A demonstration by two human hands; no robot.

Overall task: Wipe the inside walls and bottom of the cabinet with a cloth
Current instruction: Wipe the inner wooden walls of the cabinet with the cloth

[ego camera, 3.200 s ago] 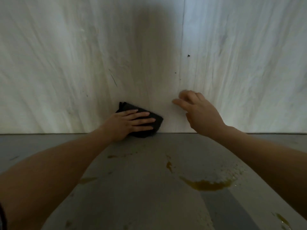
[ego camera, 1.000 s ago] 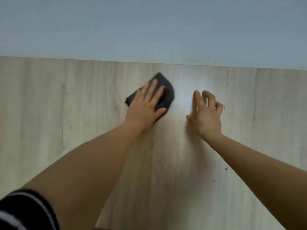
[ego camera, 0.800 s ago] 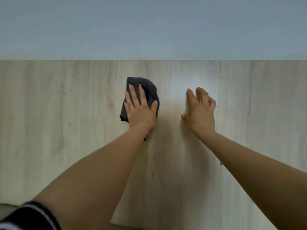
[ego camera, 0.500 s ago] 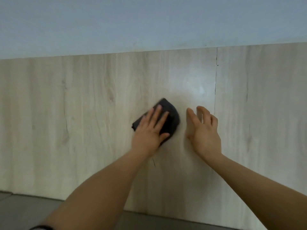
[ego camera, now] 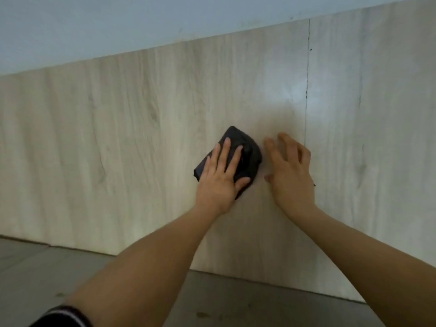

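A folded dark cloth (ego camera: 249,159) lies flat against the pale wood-grain back wall (ego camera: 118,149) of the cabinet, about mid-height. My left hand (ego camera: 220,178) presses it to the wall with straight, spread fingers. My right hand (ego camera: 290,171) rests just to the right of the cloth, palm toward the wall, fingers loosely extended, holding nothing. The grey cabinet bottom (ego camera: 236,303) runs along the lower edge.
A vertical seam (ego camera: 306,95) splits the back wall to the right of my hands. A plain light-blue top panel (ego camera: 141,24) sits above the wood wall. Small stains dot the grey bottom (ego camera: 201,314). A dark striped sleeve (ego camera: 63,317) shows at the lower left.
My left hand has slid the cloth down the back wall from near the top to mid-height. My right hand came down alongside it. The grey bottom has come back into view.
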